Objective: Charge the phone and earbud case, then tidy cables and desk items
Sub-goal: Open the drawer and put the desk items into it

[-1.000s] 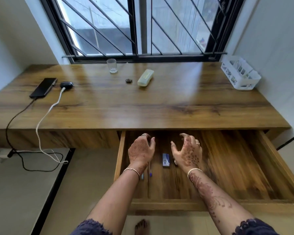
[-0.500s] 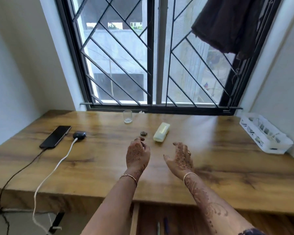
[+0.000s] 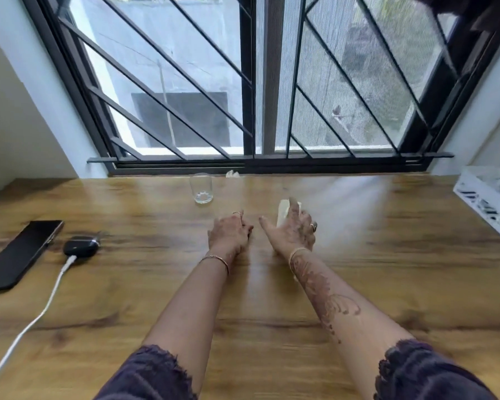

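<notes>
A black phone (image 3: 20, 252) lies at the desk's left edge. Beside it sits a black earbud case (image 3: 80, 246) with a white cable (image 3: 41, 310) plugged in, running off the front-left edge. My left hand (image 3: 228, 233) rests mid-desk with fingers curled down; whatever is under it is hidden. My right hand (image 3: 293, 230) reaches over a pale oblong box (image 3: 283, 210). Its fingers lie on the box's right side and its thumb is spread to the left, apart from the box.
An empty clear glass (image 3: 201, 187) stands near the window, just behind my left hand. A white slotted basket (image 3: 491, 203) sits at the desk's right edge by the wall. A small white scrap (image 3: 233, 174) lies at the window frame. Barred window behind the wooden desk (image 3: 387, 269).
My view rose from the open drawer to the desktop. Both hands left the drawer and moved forward across the desk, the right one reaching the pale box, the left covering the small dark item.
</notes>
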A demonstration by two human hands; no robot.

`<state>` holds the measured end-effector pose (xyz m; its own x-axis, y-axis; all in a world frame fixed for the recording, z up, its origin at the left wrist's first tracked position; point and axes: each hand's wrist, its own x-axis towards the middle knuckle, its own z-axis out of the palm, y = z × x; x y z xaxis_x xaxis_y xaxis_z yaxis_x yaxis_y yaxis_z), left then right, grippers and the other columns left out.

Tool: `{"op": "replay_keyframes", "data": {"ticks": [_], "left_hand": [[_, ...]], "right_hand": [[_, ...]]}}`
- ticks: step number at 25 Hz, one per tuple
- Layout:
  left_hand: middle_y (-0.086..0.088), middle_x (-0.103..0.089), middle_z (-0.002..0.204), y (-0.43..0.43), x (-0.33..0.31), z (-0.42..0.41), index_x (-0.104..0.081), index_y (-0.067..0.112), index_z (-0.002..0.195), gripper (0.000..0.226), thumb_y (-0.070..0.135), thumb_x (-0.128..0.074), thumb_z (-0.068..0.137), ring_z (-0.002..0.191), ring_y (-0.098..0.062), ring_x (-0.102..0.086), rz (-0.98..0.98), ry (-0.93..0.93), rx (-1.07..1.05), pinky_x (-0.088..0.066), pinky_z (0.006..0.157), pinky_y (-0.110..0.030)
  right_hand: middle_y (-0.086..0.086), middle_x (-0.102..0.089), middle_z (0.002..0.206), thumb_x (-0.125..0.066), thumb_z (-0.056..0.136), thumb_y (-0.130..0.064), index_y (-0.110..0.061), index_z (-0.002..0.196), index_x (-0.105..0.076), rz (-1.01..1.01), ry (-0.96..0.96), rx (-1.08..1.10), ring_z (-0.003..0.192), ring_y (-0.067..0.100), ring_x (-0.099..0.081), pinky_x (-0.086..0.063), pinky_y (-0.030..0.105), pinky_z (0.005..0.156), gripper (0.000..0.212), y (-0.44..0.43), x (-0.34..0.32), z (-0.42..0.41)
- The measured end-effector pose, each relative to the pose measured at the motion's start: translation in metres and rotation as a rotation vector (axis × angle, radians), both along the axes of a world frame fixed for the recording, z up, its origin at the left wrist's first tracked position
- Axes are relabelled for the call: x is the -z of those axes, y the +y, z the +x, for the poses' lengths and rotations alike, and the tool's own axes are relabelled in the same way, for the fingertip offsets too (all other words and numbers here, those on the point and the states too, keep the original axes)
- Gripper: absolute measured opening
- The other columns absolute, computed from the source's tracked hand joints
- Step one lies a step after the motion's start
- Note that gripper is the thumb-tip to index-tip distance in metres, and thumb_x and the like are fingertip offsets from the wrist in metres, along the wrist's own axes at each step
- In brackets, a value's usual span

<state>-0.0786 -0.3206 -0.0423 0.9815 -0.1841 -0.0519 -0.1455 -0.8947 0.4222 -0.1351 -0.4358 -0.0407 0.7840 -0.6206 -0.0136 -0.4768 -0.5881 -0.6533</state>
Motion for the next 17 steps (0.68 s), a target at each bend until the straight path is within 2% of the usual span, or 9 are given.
{"op": "replay_keyframes", "data": {"ticks": [2, 6, 8, 12, 15, 17], "left_hand": [[-0.004, -0.058, 0.13, -0.002, 0.006, 0.009, -0.054, 0.025, 0.13, 0.043, 0.041, -0.057, 0.091, 0.128, -0.026, -0.044, -0.041, -0.028, -0.011, -0.042, 0.102, -0.039], [-0.006, -0.066, 0.114, -0.006, 0.009, 0.011, -0.068, 0.019, 0.104, 0.032, 0.041, -0.069, 0.082, 0.114, -0.023, -0.057, -0.13, -0.02, -0.038, -0.047, 0.095, -0.031], [-0.005, -0.068, 0.108, -0.007, 0.006, 0.003, -0.067, 0.016, 0.098, 0.028, 0.037, -0.073, 0.08, 0.109, -0.021, -0.059, -0.205, -0.014, -0.054, -0.046, 0.092, -0.029], [-0.002, -0.074, 0.091, -0.009, 0.0, -0.025, -0.067, 0.017, 0.086, 0.021, 0.03, -0.079, 0.075, 0.09, -0.018, -0.067, -0.356, 0.079, -0.106, -0.054, 0.085, -0.029], [-0.007, -0.072, 0.077, -0.009, -0.018, -0.063, -0.064, 0.015, 0.077, 0.014, 0.016, -0.078, 0.076, 0.066, -0.02, -0.065, -0.634, 0.216, -0.144, -0.058, 0.08, -0.035], [-0.005, -0.068, 0.065, -0.009, -0.034, -0.097, -0.063, 0.01, 0.076, 0.012, 0.007, -0.074, 0.08, 0.058, -0.015, -0.059, -0.805, 0.286, -0.129, -0.058, 0.07, -0.03]], "right_hand": [[0.014, -0.026, 0.148, -0.066, 0.073, -0.055, -0.032, 0.147, -0.01, 0.035, 0.009, 0.034, 0.133, 0.035, -0.031, -0.031, 0.041, 0.109, 0.095, -0.005, 0.006, 0.009], [0.014, -0.045, 0.135, -0.071, 0.069, -0.035, -0.016, 0.145, -0.018, 0.06, 0.038, 0.093, 0.127, 0.035, -0.039, -0.038, 0.038, 0.102, 0.095, -0.01, 0.009, 0.011], [0.013, -0.049, 0.132, -0.073, 0.067, -0.035, -0.01, 0.143, -0.023, 0.11, 0.02, 0.105, 0.126, 0.035, -0.041, -0.04, 0.036, 0.099, 0.094, -0.012, 0.003, 0.006], [0.012, -0.054, 0.123, -0.073, 0.067, -0.037, -0.007, 0.129, -0.039, 0.112, -0.081, 0.102, 0.117, 0.032, -0.051, -0.042, 0.032, 0.095, 0.077, -0.015, -0.012, -0.023], [0.01, -0.06, 0.114, -0.072, 0.07, -0.041, -0.01, 0.126, -0.041, 0.172, -0.177, 0.079, 0.107, 0.029, -0.058, -0.047, 0.031, 0.088, 0.071, -0.019, -0.032, -0.059], [0.007, -0.062, 0.111, -0.066, 0.077, -0.048, -0.013, 0.126, -0.043, 0.251, -0.218, 0.103, 0.098, 0.027, -0.06, -0.05, 0.028, 0.077, 0.064, -0.021, -0.046, -0.092]]}}
